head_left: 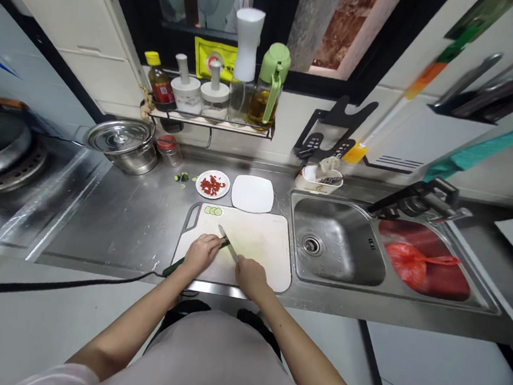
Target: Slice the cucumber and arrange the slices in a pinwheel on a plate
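On the white cutting board [264,248] lies a dark green cucumber [173,267], set slantwise, with its rear end reaching past the board's left edge. My left hand [203,254] is closed over it near the cut end. In my right hand [251,277] is the handle of a knife [228,244]; its blade is against or just beside that cut end, and I cannot tell whether it touches. A few pale green cucumber slices [213,211] rest at the board's upper left. Fingers hide the middle of the cucumber.
Behind the board stand a plate of chopped red pieces [212,184] and a white plate [253,193]. Green scraps [184,177] lie left of them. A lidded steel pot [125,143] is farther left. The sink [337,243] is at right, with a red plastic bag [408,264] in its second basin.
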Demonstrator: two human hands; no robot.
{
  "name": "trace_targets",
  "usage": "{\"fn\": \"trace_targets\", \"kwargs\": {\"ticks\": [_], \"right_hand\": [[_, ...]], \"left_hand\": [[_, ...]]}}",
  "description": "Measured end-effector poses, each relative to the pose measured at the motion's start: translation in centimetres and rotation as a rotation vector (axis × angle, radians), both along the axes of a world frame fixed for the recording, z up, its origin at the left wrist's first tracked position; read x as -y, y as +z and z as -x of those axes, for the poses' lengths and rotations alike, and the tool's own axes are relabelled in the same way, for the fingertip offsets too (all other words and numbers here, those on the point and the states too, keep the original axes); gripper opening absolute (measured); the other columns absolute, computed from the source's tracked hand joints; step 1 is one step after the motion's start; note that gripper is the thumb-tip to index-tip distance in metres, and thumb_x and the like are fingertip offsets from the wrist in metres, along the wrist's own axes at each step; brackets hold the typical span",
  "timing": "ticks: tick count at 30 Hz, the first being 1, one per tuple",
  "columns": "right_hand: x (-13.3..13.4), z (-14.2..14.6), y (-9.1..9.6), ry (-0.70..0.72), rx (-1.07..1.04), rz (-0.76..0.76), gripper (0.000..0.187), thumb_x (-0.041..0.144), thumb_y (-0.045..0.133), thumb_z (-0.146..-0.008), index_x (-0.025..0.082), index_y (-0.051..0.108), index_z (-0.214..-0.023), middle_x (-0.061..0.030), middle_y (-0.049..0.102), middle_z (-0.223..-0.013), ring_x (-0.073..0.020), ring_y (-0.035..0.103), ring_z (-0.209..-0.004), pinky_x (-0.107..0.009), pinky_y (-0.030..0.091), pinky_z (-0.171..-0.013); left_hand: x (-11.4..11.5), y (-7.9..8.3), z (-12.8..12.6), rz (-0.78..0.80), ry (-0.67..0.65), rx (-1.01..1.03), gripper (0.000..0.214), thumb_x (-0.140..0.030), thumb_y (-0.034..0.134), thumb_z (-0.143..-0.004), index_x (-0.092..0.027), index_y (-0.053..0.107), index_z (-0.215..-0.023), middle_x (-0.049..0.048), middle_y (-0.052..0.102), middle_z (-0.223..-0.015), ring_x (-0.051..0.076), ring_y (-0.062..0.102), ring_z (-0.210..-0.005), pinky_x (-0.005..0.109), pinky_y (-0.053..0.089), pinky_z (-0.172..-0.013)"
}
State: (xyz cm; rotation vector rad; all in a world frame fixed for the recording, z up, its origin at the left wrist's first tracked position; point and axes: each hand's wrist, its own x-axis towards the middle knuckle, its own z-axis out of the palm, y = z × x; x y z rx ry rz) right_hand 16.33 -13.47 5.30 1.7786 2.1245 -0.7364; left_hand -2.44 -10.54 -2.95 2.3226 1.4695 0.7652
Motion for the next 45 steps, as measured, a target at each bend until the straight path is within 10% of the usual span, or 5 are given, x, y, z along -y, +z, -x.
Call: {"fn": "trace_targets", "kwargs": {"ticks": [45], "right_hand": [[-0.9, 1.3, -1.4, -0.027, 0.003, -0.029, 0.028, 0.014, 0.036, -0.093, 0.014, 0.059, -0.108, -0.0144, 0.070, -0.098, -0.0234, 0.067, -0.095, -0.030, 0.046, -0.075]], "left_hand": [[0.3, 0.2, -0.3, -0.012, 0.023, -0.011, 0.025, -0.025, 0.049, -0.095, -0.024, 0.071, -0.107, 0.0044, 0.069, -0.099, 0.016, 0.059, -0.090, 0.030, 0.049, -0.081]]}}
